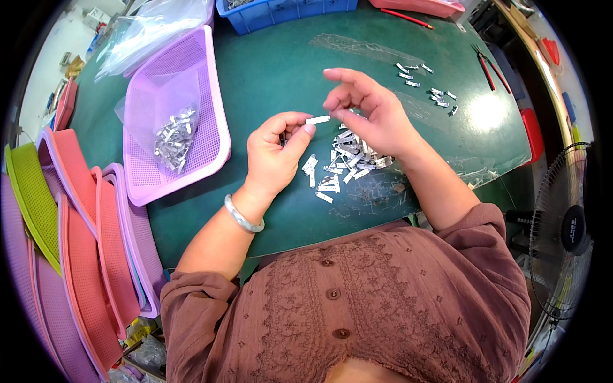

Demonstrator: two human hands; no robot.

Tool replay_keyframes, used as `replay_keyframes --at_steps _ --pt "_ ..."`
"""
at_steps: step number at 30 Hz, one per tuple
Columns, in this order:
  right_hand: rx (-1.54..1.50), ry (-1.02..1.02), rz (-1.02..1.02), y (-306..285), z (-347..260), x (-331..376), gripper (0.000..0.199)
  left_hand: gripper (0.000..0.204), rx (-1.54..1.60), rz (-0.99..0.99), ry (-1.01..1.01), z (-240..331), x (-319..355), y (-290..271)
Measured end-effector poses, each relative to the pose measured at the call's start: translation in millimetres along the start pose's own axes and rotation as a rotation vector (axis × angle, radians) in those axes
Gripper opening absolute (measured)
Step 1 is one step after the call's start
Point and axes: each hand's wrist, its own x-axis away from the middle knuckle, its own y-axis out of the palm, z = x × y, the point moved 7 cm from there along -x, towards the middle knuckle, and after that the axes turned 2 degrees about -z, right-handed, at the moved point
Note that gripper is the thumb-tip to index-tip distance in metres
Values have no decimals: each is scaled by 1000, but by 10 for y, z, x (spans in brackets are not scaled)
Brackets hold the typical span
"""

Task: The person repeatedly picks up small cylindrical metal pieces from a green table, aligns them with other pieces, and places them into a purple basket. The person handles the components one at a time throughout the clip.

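Between the thumb and forefinger of my left hand [271, 150] is a small, flat, whitish metal piece [317, 119], its free end pointing right. My right hand [373, 115] hovers just to the right of that end, thumb and forefinger apart, the other fingers loosely curled. Whether its thumb touches the piece's tip I cannot make out. Below and partly behind my right hand lies a loose pile of similar metal pieces [351, 156] on the green table [274, 70]. A few strays [324, 197] lie at the pile's near side.
A purple mesh basket [220, 127] at left holds a clear bag of metal pieces [175, 140]. Several small pieces [440, 99] lie at far right, near red-handled pliers [488, 70]. A blue crate [287, 14] and red pen [408, 19] are at the back. Stacked baskets [83, 281] and a fan [555, 230] flank me.
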Motion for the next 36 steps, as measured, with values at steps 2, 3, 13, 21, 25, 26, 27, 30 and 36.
replay_keyframes --at_steps 2,3,13,21,25,26,27,30,36 --pt "250 -10 31 -130 32 -9 47 12 109 -28 -120 -33 3 26" --pt "320 63 27 -160 38 -4 44 9 172 -34 -205 -79 3 34" --pt "692 84 -188 -83 118 25 40 12 874 -183 -452 -201 1 104" --pt "661 48 -161 -9 116 28 40 15 631 -157 -546 -304 42 87" --pt "69 120 -172 30 37 12 44 21 506 -149 -578 -266 54 109" --pt "-27 112 -194 50 14 15 44 21 518 -167 -578 -245 59 138" --pt "-124 105 -215 69 -9 20 45 21 528 -185 -579 -223 68 168" --pt "-180 61 -258 102 -68 30 45 16 558 -257 -566 -206 85 204" --pt "-144 43 -244 85 -73 29 47 12 512 -211 -531 -218 93 166"
